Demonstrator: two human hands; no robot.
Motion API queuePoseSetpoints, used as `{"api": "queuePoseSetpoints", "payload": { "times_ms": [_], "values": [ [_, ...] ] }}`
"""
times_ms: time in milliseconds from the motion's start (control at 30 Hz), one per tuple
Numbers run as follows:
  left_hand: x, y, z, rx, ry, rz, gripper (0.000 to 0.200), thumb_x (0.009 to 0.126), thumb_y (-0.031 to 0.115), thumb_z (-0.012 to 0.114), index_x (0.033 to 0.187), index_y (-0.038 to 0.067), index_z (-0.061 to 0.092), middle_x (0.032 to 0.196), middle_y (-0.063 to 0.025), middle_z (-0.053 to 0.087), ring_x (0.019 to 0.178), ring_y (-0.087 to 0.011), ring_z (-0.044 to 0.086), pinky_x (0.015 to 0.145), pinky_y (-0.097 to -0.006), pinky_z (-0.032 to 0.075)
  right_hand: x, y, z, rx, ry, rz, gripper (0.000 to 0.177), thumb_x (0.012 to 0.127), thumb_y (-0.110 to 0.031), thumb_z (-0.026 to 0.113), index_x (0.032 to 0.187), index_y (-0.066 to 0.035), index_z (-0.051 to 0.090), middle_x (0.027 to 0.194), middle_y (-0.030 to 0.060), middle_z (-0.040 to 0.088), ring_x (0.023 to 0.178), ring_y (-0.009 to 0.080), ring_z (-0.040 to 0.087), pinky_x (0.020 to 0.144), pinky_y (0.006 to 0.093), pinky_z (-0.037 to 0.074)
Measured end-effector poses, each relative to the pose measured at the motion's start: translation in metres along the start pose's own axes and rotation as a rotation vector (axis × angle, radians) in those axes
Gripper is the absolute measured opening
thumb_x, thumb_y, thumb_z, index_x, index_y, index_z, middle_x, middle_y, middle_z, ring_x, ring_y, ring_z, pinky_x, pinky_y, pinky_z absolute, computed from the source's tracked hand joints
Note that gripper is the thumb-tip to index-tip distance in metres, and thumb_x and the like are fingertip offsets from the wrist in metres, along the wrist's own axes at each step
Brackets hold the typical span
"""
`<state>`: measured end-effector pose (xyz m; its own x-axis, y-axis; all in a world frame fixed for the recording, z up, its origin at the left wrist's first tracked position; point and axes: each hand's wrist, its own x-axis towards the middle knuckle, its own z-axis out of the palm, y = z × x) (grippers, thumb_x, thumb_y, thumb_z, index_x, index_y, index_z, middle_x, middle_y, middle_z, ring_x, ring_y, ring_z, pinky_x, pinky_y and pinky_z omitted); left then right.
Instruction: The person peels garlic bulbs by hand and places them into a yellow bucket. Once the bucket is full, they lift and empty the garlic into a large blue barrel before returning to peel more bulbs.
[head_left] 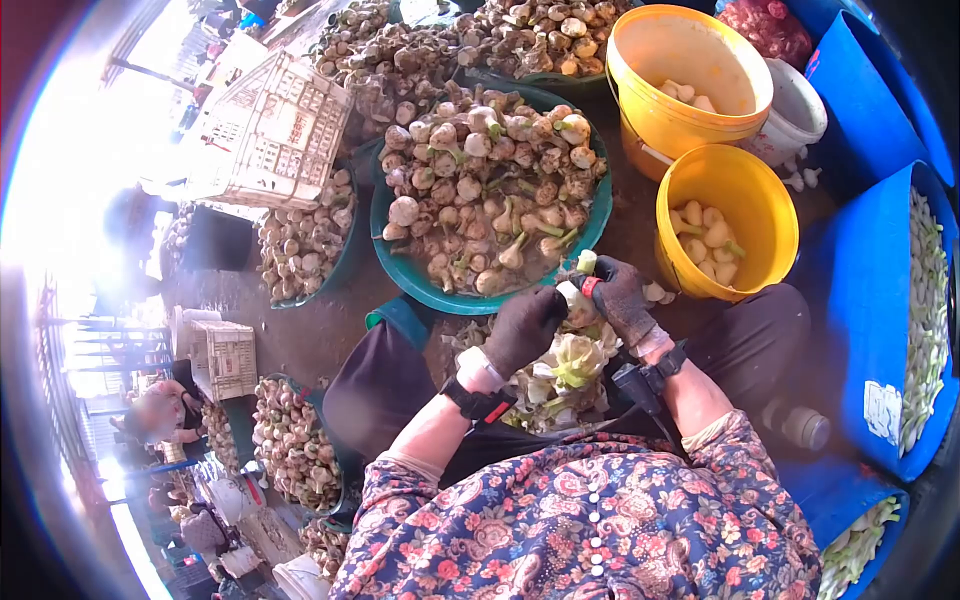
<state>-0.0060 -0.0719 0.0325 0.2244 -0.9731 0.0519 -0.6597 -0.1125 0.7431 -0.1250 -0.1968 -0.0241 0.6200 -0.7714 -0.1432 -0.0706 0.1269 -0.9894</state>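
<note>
My left hand (522, 330), in a dark glove, is closed on a pale garlic bulb (570, 294) that shows between my two hands. Close beside it, my right hand (622, 302), also gloved, is closed with a small red piece (590, 287) at its fingers; what that belongs to is hidden. A cut whitish-green stem end (587, 262) sticks up above the right fingers. Below the hands, between my knees, lies a heap of peeled husks and leaves (570, 370). Just beyond stands a green tub (385, 255) full of unpeeled garlic bulbs (470, 190).
Peeled garlic lies in a yellow bucket (780, 255) at the right, with stacked yellow buckets (740, 120) behind. Blue containers (870, 330) of stems line the right side. White crates (270, 130), more garlic tubs (300, 440) and another person (180, 405) are at the left.
</note>
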Motion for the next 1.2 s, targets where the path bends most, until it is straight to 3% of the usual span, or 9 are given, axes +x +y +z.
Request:
{"api": "queuePoseSetpoints", "payload": {
  "times_ms": [67, 133, 200, 300, 400, 500, 733, 900, 1200],
  "values": [
    [-0.012, 0.008, 0.004, -0.140, -0.066, 0.043, 0.006, 0.077, 0.005, 0.061, 0.081, 0.004, 0.057, 0.074, -0.0137, 0.059, 0.069, -0.0334, 0.057, 0.060, -0.0378, 0.046, 0.003, 0.004, 0.003, 0.222, 0.102, 0.106, 0.018, 0.076, -0.015, 0.071, 0.087, -0.001, 0.066, 0.076, 0.0007, 0.064, 0.070, 0.0069, 0.055, 0.064, 0.0251, 0.046],
    [-0.029, 0.016, 0.011, 0.221, -0.457, -0.035, 0.005, 0.077, 0.005, 0.057, 0.082, 0.006, 0.058, 0.075, -0.0150, 0.060, 0.071, -0.0330, 0.059, 0.064, -0.0389, 0.047, 0.008, -0.016, -0.007, 0.227, 0.124, 0.234, 0.018, 0.079, -0.013, 0.067, 0.093, -0.001, 0.065, 0.083, 0.0021, 0.065, 0.072, 0.0095, 0.057, 0.067, 0.0254, 0.047],
    [-0.042, 0.012, 0.008, 0.017, -0.341, -0.054, 0.010, 0.078, 0.009, 0.064, 0.086, 0.005, 0.059, 0.076, -0.0124, 0.062, 0.070, -0.0257, 0.062, 0.064, -0.0346, 0.049, 0.011, -0.024, -0.013, 0.165, 0.135, 0.253, 0.018, 0.081, -0.013, 0.066, 0.094, -0.001, 0.065, 0.085, 0.0024, 0.065, 0.072, 0.0102, 0.058, 0.067, 0.0255, 0.048],
    [-0.025, 0.005, 0.004, -0.240, 0.163, -0.239, 0.032, 0.070, 0.012, 0.077, 0.096, 0.002, 0.061, 0.080, -0.0057, 0.062, 0.070, -0.0122, 0.059, 0.064, -0.0260, 0.049, 0.006, -0.018, -0.013, -0.013, 0.102, 0.133, 0.021, 0.078, -0.017, 0.070, 0.091, -0.002, 0.065, 0.080, 0.0029, 0.065, 0.070, 0.0092, 0.057, 0.064, 0.0259, 0.047],
    [0.003, 0.010, -0.004, -0.185, 0.298, -0.057, 0.039, 0.069, 0.008, 0.075, 0.105, 0.003, 0.060, 0.086, -0.0101, 0.064, 0.075, -0.0214, 0.062, 0.068, -0.0312, 0.049, 0.005, -0.010, -0.002, -0.081, 0.051, 0.028, 0.026, 0.073, -0.021, 0.074, 0.088, -0.002, 0.066, 0.077, 0.0067, 0.067, 0.069, 0.0096, 0.059, 0.064, 0.0277, 0.047],
    [0.010, 0.004, 0.000, -0.105, 0.181, 0.089, 0.030, 0.073, 0.003, 0.072, 0.100, 0.004, 0.059, 0.080, -0.0069, 0.062, 0.070, -0.0143, 0.058, 0.064, -0.0271, 0.047, 0.000, -0.022, -0.001, -0.155, 0.028, 0.070, 0.027, 0.072, -0.022, 0.075, 0.089, -0.002, 0.066, 0.077, 0.0079, 0.067, 0.069, 0.0105, 0.060, 0.064, 0.0284, 0.047],
    [-0.024, 0.004, 0.013, 0.019, -0.154, -0.039, 0.011, 0.080, 0.008, 0.061, 0.089, 0.005, 0.055, 0.074, -0.0131, 0.058, 0.063, -0.0272, 0.056, 0.060, -0.0307, 0.045, 0.010, -0.002, -0.006, 0.077, 0.155, 0.050, 0.022, 0.073, -0.017, 0.074, 0.084, -0.001, 0.064, 0.074, 0.0042, 0.064, 0.067, 0.0095, 0.056, 0.062, 0.0268, 0.046],
    [-0.015, 0.003, 0.004, -0.623, 0.065, -0.693, 0.033, 0.084, 0.034, 0.063, 0.091, 0.002, 0.058, 0.067, 0.0014, 0.052, 0.053, -0.0083, 0.051, 0.047, -0.0241, 0.041, 0.002, -0.013, 0.001, 0.075, 0.210, -0.096, 0.021, 0.071, -0.014, 0.075, 0.080, -0.003, 0.059, 0.073, 0.0018, 0.060, 0.067, 0.0087, 0.054, 0.063, 0.0261, 0.045],
    [0.004, -0.008, 0.015, -0.859, 0.053, -0.793, 0.018, 0.082, 0.020, 0.060, 0.090, 0.004, 0.059, 0.063, 0.0023, 0.051, 0.048, -0.0066, 0.047, 0.041, -0.0206, 0.038, -0.020, -0.019, 0.014, -0.186, 0.181, -0.312, 0.025, 0.063, -0.013, 0.077, 0.079, -0.006, 0.059, 0.075, 0.0093, 0.055, 0.074, 0.0271, 0.056, 0.065, 0.0341, 0.045]
  ]
}}
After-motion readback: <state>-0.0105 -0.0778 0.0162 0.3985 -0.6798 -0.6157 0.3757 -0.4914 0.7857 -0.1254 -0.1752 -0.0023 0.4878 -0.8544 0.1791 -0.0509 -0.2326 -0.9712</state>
